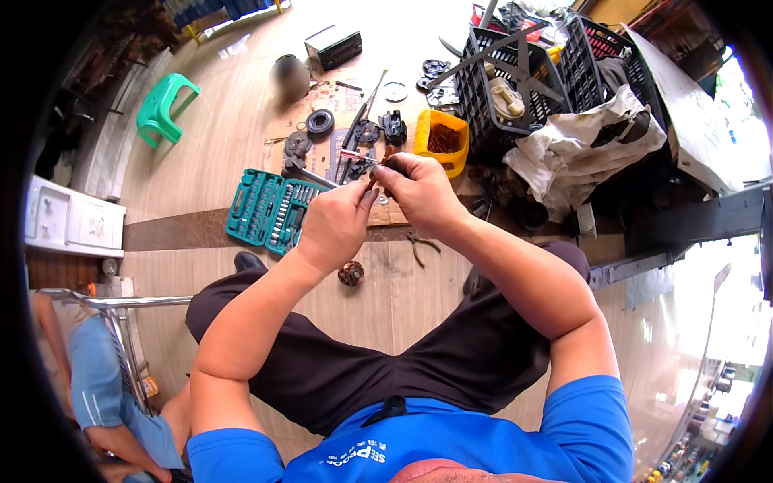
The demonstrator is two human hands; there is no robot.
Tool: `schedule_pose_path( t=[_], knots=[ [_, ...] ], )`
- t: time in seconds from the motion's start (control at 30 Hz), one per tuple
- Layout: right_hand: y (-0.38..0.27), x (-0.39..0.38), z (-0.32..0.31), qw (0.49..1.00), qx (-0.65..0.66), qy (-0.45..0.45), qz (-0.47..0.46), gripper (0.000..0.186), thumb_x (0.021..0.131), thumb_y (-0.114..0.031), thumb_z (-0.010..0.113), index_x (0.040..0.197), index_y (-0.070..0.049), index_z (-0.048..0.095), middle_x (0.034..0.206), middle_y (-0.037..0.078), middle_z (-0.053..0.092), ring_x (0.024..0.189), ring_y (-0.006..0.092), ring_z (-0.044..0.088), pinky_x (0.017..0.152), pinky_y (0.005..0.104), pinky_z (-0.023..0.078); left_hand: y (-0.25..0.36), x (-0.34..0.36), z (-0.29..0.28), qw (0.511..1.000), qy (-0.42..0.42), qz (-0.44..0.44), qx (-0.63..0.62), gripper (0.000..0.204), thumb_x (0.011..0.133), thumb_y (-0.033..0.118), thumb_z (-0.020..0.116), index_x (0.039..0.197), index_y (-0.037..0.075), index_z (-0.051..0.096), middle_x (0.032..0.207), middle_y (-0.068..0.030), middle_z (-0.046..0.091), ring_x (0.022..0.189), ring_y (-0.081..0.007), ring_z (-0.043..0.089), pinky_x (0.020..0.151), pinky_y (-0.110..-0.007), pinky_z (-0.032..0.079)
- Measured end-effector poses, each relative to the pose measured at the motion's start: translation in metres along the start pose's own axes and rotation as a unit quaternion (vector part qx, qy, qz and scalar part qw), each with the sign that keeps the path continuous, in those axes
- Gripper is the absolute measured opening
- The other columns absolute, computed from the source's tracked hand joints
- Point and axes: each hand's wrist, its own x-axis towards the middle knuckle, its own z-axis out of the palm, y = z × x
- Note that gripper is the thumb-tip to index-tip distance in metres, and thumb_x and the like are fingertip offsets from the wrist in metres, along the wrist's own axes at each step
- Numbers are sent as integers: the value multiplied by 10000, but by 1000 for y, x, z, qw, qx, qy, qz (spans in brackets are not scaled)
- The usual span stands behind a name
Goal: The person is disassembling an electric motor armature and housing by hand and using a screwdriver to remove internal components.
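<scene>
Two hands [332, 224] [427, 187], one yellow tub [456, 164], two crates [480, 121] [576, 66]

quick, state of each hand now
Left hand: closed, pinching a small brown piece.
Right hand: closed, apparently on the same piece; whether it also grips the slim tool is unclear.

Over on the floor, a socket case [256, 211] is lying left of the left hand [332, 221], with a stool [167, 106] standing farther off, beyond it. Ahead, a rubber-like ring [320, 122] is resting on cardboard [342, 98]. A tub [439, 161] is sitting beyond the right hand [423, 191], left of the crates [479, 97]. Nearer, pliers [415, 239] are lying right of a rounded part [351, 274].
</scene>
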Motion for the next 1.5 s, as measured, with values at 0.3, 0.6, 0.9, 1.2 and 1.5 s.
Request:
schedule_pose_path(
  t=[0.3,0.6,0.9,1.2,1.5],
  knots=[
    [4,4,-5,997,68,-41,-11,173,955,-98,596,1030,40,668,855,-15,650,770,42,526,686,225,466,-19,5,-12,814,-141,-230,-514,263,1010,195,522,1069,-30,645,924,-24,672,760,-54,580,709,-219,488],
    [13,2,3,994,-80,19,-70,167,914,-117,628,930,42,678,690,67,646,659,51,503,600,281,458,-4,4,-1,966,-12,-164,-200,210,928,145,619,929,-52,690,753,-63,687,648,-67,572,596,-257,457],
    [11,4,-5,916,-357,-36,-179,124,872,-101,626,830,16,616,700,107,609,633,207,597,587,340,462,-15,5,-8,972,-106,-148,-149,235,867,131,674,1036,-33,672,831,-98,694,745,-114,625,690,-279,505],
    [13,-4,-4,732,-611,-86,-288,63,769,-78,598,832,-76,601,804,66,598,761,247,642,658,358,536,-6,2,-21,994,-72,-65,-48,234,908,194,642,902,-39,666,732,-188,648,624,-266,610,626,-354,484],
    [14,-3,3,877,-391,26,-278,214,810,-50,643,1017,-40,589,878,120,636,800,298,648,664,369,522,-15,-4,-11,993,34,-95,-58,181,903,133,626,867,-41,659,745,-190,660,656,-285,657,600,-350,490]
  ],
)
